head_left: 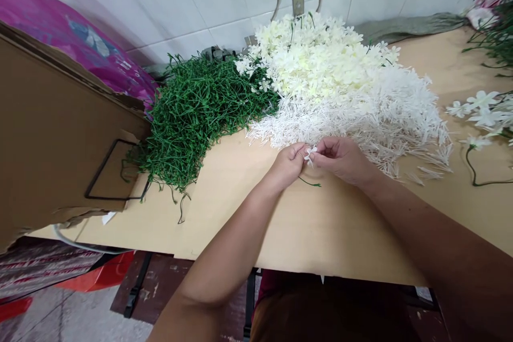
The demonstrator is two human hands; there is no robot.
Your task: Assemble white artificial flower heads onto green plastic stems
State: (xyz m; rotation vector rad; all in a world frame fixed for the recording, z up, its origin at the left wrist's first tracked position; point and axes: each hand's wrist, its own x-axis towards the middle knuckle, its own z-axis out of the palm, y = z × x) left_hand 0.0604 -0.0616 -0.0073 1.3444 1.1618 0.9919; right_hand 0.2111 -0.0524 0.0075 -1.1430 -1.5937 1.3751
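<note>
Thumb and fingers of the left hand [289,164] and the right hand [341,160] are pinched together around one small white flower [309,157], with hardly any gap at the fingertips. The flower sits just right of the middle of the frame, between the two hands. A thin green stem [310,183] sticks out below the left hand and points to the right; its upper end is hidden, so I cannot tell whether it joins the flower.

Just above the hands, a heap of thin white sticks [320,122] spreads toward the right of the frame. Pale yellow-white blossoms [316,61] are piled at top centre, touching the sticks. Left of centre lies a tangled mound of green stems [200,104], some loose ones at its lower edge. More white flowers [483,109] lie at the right edge, on the same cardboard sheet [248,224] that runs under the hands. A cardboard box [60,133] fills the left edge, with a purple bag [76,32] behind it at upper left
</note>
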